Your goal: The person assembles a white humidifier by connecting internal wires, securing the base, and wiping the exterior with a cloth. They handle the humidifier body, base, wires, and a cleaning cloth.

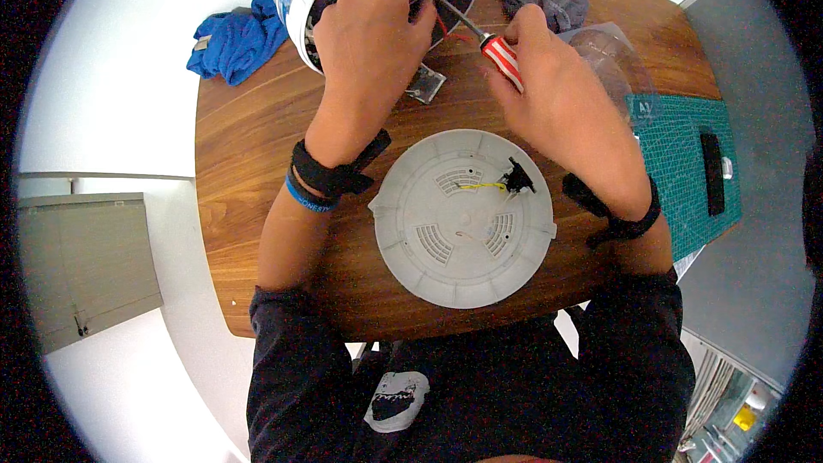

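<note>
Fingers [533, 24] of the right hand [566, 81] snug around striped screwdriver [500, 56]

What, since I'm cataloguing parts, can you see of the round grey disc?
The pale grey disc, apparently plastic, lies flat on the wooden table. It has three slotted vent patches, a ribbed border and small rim tabs. A black part sits at its upper right, with yellow and whitish wires over its face. Neither the left hand nor the right hand touches it.
</note>
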